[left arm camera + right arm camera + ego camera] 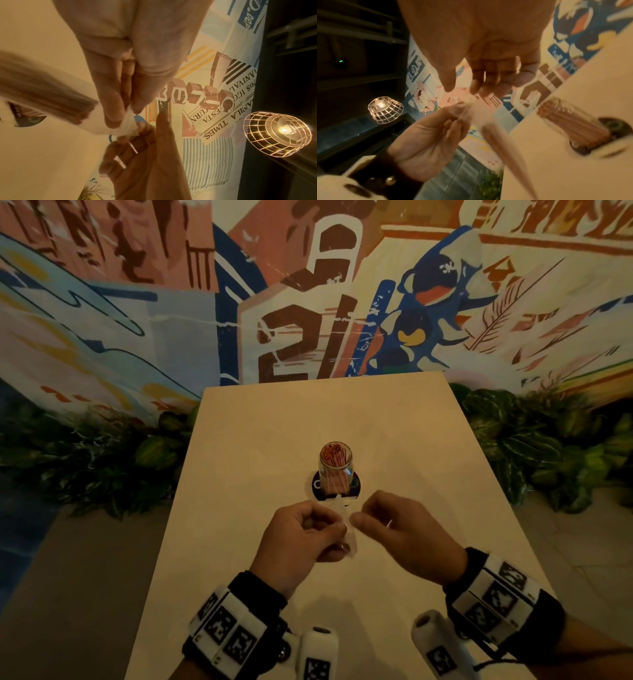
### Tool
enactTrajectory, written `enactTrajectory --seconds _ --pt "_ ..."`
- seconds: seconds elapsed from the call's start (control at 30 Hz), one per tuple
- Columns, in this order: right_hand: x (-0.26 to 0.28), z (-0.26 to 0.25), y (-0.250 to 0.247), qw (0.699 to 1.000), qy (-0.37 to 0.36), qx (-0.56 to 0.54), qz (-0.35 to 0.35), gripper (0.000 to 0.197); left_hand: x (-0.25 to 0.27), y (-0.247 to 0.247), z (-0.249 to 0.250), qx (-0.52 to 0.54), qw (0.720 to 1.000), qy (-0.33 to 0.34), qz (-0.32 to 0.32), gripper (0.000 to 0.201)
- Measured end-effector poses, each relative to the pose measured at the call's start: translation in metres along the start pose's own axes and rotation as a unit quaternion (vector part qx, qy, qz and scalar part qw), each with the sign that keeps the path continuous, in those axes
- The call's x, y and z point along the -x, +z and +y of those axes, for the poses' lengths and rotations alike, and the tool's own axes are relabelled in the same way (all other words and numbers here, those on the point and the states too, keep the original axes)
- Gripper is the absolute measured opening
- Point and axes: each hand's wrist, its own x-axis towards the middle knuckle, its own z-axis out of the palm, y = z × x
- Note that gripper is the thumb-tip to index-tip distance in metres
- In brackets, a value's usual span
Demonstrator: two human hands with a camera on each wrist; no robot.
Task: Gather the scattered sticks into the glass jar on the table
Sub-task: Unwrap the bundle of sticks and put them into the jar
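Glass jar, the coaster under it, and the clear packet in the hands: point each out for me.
glass jar [335,470], head view, on its glass wall.
coaster [317,487], head view, on its dark left edge.
clear packet [127,125], left wrist view, on the end pinched by both hands.

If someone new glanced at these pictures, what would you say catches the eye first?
Probably the glass jar packed with reddish sticks, standing upright on a dark round coaster at the middle of the pale table. Just in front of it, the left hand and right hand meet over a thin white wrapper, which the left hand pinches. Behind the table, a colourful mural with a large "21" fills the wall.
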Motion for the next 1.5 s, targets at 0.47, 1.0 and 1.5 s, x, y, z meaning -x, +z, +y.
enactTrajectory --seconds 0.47,1.0,1.5 --pt "-0.009 0.006 0.007 0.986 0.103 -0.108 -0.078 0.015 -0.002 0.004 -0.019 0.069 0.997 -0.029 0.015 0.008" --pt "-0.017 -0.004 0.007 0.997 -0.027 0.067 0.018 0.016 -0.017 -0.015 -0.051 0.197 0.966 -0.167 0.02 0.023" --pt "-0.028 0.004 0.005 0.979 0.013 -0.201 0.027 0.024 -0.083 -0.01 -0.047 0.53 0.837 -0.099 0.096 0.044"
